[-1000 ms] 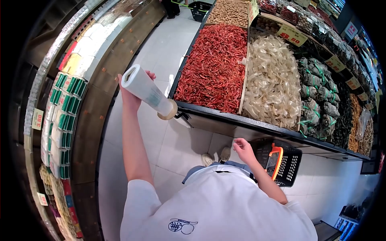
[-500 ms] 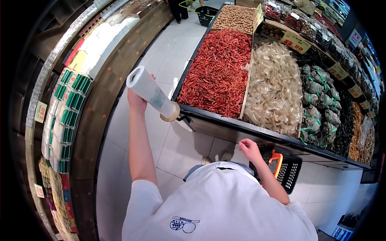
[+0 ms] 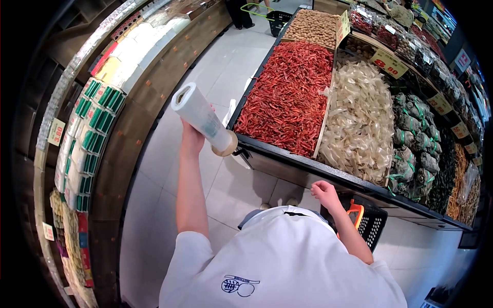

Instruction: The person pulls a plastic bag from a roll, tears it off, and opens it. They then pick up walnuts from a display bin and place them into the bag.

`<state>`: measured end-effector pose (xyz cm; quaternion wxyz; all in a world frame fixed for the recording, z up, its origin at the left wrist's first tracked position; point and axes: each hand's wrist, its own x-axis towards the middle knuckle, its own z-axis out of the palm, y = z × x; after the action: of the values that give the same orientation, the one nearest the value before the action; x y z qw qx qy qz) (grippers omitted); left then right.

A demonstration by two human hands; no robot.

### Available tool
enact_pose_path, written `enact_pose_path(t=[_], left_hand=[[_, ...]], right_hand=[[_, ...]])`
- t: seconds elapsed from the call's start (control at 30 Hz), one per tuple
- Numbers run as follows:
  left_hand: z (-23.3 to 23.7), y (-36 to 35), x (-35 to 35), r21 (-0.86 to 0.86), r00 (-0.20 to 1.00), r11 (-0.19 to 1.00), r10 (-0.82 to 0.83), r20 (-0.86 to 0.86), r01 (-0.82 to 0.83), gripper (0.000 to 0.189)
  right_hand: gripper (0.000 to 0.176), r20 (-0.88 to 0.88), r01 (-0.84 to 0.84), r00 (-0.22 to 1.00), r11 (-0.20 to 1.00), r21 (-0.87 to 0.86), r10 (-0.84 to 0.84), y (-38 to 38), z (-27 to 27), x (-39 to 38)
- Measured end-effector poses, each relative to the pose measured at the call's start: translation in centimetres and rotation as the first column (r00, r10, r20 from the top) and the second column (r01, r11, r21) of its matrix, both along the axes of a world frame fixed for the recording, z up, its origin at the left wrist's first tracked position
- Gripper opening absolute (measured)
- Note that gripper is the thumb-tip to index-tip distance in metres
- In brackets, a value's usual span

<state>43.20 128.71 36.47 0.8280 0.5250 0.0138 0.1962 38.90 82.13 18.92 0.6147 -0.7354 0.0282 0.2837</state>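
My left hand (image 3: 192, 134) is wrapped round a roll of clear plastic bags (image 3: 203, 116), tilted beside the near left corner of the display bin. The roll's lower end has a pale round disc (image 3: 225, 144). Just in front of the bin's front edge, my right hand (image 3: 324, 191) is closed, fingers curled in; what it holds, if anything, is too small to make out. Dried red chillies (image 3: 287, 95) fill the nearest bin section, with pale translucent dried pieces (image 3: 357, 118) to their right.
A black basket (image 3: 372, 226) with an orange handle (image 3: 355, 211) is below my right hand. Dark bundles tied in green (image 3: 415, 143) lie farther right. Along the left runs a shelf (image 3: 110, 164) of packaged goods. A person's dark-clad legs (image 3: 240, 13) stand near another basket (image 3: 279, 21).
The surroundings have shifted slightly right in view. My left hand still grips the roll, which appears a little farther right. My right hand has kept nearly the same pose.
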Motion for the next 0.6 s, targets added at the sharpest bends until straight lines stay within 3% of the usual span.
enact_pose_path(t=[0.13,0.33,0.43,0.5,0.6], left_hand=[[-0.9,0.4,0.6,0.058,0.999,0.998,0.026,0.036,-0.028,0.063],[-2.9,1.5,0.6,-0.117,0.987,0.980,0.157,-0.018,-0.158,0.051],[-3.4,2.0,0.4,-0.082,0.972,0.968,0.236,-0.020,-0.236,0.048],[-3.2,2.0,0.2,-0.046,0.959,0.959,0.279,-0.055,-0.281,0.049],[-0.7,0.4,0.2,0.004,0.946,0.947,0.322,-0.039,-0.322,0.053]], right_hand=[[0.022,-0.016,-0.016,1.000,0.999,-0.045,0.015,0.4,0.5,0.6],[0.022,0.029,-0.053,0.998,0.998,-0.019,0.053,1.3,0.8,2.0],[0.022,0.069,-0.100,0.992,0.994,-0.041,0.102,3.0,2.5,2.8],[0.022,0.236,-0.194,0.945,0.968,-0.158,0.227,5.4,5.6,3.7],[0.023,0.428,-0.251,0.868,0.966,-0.056,0.250,11.0,10.5,5.5]])
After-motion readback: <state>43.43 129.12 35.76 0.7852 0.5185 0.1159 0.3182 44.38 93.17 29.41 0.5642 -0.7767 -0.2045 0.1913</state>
